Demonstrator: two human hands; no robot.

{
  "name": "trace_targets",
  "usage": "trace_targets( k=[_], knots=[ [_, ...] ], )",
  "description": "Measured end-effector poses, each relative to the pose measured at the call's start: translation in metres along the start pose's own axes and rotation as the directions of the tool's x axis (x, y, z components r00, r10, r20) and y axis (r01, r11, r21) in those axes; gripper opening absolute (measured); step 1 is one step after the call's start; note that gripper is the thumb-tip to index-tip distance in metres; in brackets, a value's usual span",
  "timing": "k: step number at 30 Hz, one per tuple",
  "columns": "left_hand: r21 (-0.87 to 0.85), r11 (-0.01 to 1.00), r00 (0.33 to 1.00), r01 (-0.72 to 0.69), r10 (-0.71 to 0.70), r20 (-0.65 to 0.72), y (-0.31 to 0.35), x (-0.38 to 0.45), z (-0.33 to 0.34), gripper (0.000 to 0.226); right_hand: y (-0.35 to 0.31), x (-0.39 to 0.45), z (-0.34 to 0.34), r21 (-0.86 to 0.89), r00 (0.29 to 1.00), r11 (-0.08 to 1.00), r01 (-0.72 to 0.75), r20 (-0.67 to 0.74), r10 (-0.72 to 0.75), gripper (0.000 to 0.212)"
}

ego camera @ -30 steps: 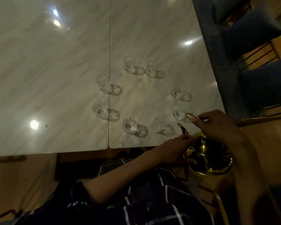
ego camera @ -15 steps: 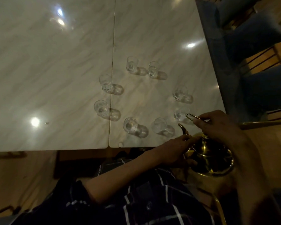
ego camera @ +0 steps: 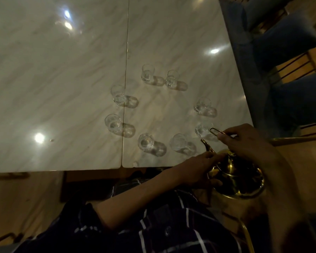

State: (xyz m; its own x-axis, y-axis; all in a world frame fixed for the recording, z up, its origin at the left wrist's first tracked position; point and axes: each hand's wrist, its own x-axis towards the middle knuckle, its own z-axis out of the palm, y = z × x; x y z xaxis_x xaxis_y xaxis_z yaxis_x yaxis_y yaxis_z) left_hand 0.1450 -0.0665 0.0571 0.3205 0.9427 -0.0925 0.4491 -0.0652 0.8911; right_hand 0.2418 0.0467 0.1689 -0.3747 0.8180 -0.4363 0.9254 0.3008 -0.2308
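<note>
While no pouring shows yet, your ring of small glasses (ego camera: 113, 123) stands on the glossy, veined marble counter (ego camera: 62, 88). The glasses are clear, thick-based and seemingly empty, though the dim light makes this hard to tell. Your left grip (ego camera: 195, 170) cups the rounded, polished brass teapot (ego camera: 239, 179) near its curved spout (ego camera: 207, 146), just off the counter's near right corner. Your right grip (ego camera: 244, 141) pinches a thin wire loop (ego camera: 215, 131) above the pot, beside the nearest glass (ego camera: 202, 129). I judge that every glass is left to fill.
</note>
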Motion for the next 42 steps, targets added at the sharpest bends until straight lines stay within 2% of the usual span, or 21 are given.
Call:
trace_targets(
  k=[31,42],
  knots=[
    [-0.001,1.0,0.999,0.005,-0.005,-0.052,-0.003,0.004,0.005,0.086,0.004,0.009,-0.003,-0.002,1.0,1.0,0.026,0.017,-0.026,0.036],
    [-0.002,0.999,0.998,0.049,-0.049,-0.033,-0.004,0.003,0.006,0.086,0.002,0.009,0.001,-0.011,0.998,0.998,0.059,0.005,-0.059,0.033]
  ],
)
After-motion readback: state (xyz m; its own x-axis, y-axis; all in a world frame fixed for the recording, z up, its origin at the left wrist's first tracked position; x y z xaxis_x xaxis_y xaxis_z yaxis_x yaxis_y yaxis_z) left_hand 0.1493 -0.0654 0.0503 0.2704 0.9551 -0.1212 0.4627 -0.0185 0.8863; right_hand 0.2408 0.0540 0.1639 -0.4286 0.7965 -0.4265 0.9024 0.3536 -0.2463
